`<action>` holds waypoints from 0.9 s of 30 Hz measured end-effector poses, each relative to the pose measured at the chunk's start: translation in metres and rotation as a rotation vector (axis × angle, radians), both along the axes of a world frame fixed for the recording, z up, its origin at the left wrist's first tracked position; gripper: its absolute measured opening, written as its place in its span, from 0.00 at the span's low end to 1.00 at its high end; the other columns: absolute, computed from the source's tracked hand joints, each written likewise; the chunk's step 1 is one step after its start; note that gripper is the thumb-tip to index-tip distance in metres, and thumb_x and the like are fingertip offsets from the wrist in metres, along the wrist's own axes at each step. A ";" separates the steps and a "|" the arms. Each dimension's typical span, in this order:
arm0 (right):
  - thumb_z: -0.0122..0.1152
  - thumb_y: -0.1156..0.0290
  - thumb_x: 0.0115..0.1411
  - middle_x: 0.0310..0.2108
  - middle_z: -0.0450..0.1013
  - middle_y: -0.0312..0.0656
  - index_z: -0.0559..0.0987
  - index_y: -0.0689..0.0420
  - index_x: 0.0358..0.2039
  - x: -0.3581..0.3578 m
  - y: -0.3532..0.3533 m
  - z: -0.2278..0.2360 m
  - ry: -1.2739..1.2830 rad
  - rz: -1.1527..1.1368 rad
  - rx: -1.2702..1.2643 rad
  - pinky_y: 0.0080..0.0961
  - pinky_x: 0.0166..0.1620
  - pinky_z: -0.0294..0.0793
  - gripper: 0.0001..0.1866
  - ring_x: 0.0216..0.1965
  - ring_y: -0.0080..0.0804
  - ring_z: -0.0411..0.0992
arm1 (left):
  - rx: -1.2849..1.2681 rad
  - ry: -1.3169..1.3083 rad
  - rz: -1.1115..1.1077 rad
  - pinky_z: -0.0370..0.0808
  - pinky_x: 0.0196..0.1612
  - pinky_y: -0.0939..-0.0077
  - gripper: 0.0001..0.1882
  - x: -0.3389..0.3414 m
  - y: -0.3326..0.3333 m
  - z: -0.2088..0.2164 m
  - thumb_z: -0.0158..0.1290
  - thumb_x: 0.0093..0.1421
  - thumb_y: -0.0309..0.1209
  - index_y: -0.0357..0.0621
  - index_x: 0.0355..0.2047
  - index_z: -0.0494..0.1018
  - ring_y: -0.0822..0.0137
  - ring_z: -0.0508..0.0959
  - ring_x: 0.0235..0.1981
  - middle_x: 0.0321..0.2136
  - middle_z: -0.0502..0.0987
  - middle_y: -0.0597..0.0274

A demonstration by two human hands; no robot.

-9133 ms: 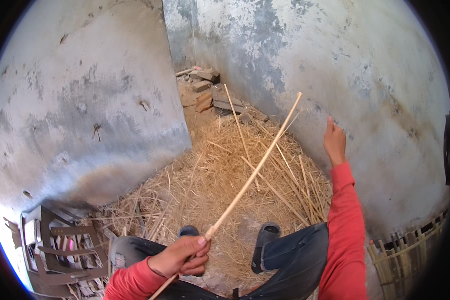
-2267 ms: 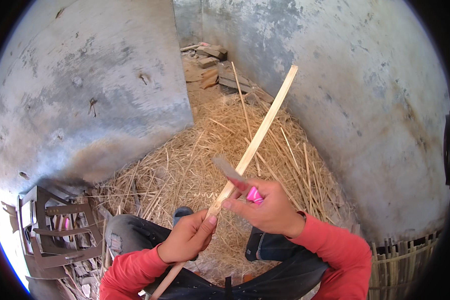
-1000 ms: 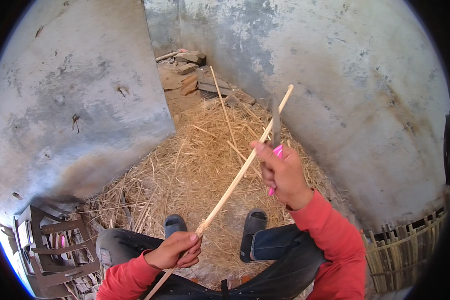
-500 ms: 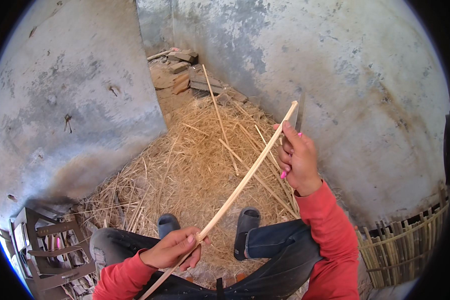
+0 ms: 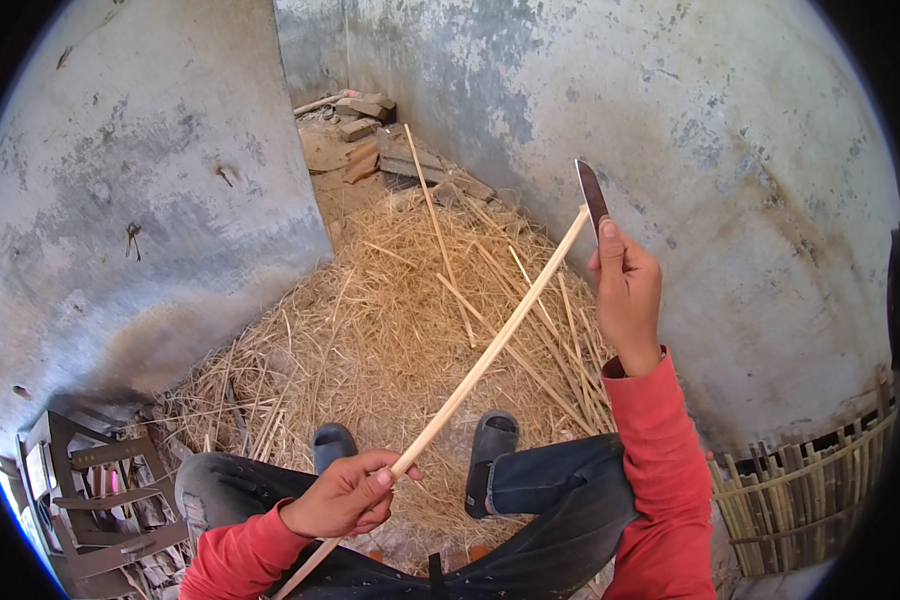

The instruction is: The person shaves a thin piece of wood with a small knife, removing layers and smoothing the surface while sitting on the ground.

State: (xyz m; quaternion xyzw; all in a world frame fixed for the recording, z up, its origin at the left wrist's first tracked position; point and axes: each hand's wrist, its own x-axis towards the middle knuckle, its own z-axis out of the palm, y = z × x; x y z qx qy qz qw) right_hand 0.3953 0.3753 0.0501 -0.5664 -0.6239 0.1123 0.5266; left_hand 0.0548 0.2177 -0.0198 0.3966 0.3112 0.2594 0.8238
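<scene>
My left hand [image 5: 345,492] grips the lower part of a long pale bamboo strip [image 5: 490,350] that slants up to the right over my knees. My right hand [image 5: 625,290] is raised beside the strip's far tip and holds a knife [image 5: 591,193] with its grey blade pointing up. The blade stands just right of the strip's end, very close to it. Both sleeves are red.
A heap of straw-like shavings and loose bamboo strips [image 5: 410,310] covers the floor ahead of my dark shoes [image 5: 495,440]. Grey plastered walls [image 5: 140,200] close in left and right. Wood scraps [image 5: 370,140] lie in the far corner. A woven bamboo panel [image 5: 810,480] stands lower right, a dark crate [image 5: 80,490] lower left.
My right hand with the knife has slid up along the strip from near my left hand to its far tip. The left hand has kept its hold low on the strip.
</scene>
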 end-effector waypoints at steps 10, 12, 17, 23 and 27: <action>0.52 0.56 0.72 0.12 0.60 0.44 0.81 0.63 0.29 -0.041 -0.016 -0.021 -0.144 0.222 -0.179 0.33 0.21 0.61 0.23 0.14 0.30 0.60 | 0.099 0.144 0.172 0.54 0.16 0.80 0.23 0.007 0.002 0.008 0.40 0.77 0.39 0.31 0.59 0.68 0.79 0.55 0.10 0.11 0.58 0.71; 0.52 0.56 0.72 0.12 0.63 0.48 0.81 0.62 0.30 -0.058 -0.030 -0.026 -0.167 0.328 -0.198 0.36 0.21 0.62 0.22 0.13 0.36 0.63 | 0.083 0.118 0.201 0.54 0.16 0.80 0.23 0.008 0.007 0.006 0.40 0.77 0.39 0.31 0.59 0.68 0.79 0.55 0.10 0.11 0.58 0.72; 0.50 0.58 0.73 0.14 0.67 0.54 0.80 0.60 0.30 -0.101 -0.065 -0.032 -0.177 0.569 -0.250 0.41 0.20 0.65 0.21 0.14 0.50 0.70 | 0.092 0.094 0.263 0.55 0.16 0.82 0.23 0.011 0.014 0.012 0.40 0.77 0.40 0.36 0.62 0.67 0.80 0.56 0.11 0.12 0.59 0.72; 0.50 0.59 0.72 0.14 0.68 0.54 0.80 0.59 0.30 -0.116 -0.080 -0.046 -0.133 0.693 -0.280 0.41 0.20 0.66 0.20 0.15 0.53 0.69 | 0.114 0.032 0.274 0.58 0.15 0.84 0.24 0.007 0.010 0.008 0.41 0.76 0.42 0.38 0.63 0.66 0.80 0.59 0.11 0.14 0.62 0.70; 0.51 0.60 0.72 0.14 0.68 0.55 0.80 0.60 0.31 -0.127 -0.099 -0.050 -0.103 0.760 -0.414 0.41 0.21 0.66 0.19 0.16 0.54 0.70 | 0.110 0.015 0.323 0.59 0.14 0.85 0.21 0.005 0.007 -0.007 0.43 0.75 0.42 0.37 0.56 0.69 0.79 0.62 0.11 0.15 0.65 0.67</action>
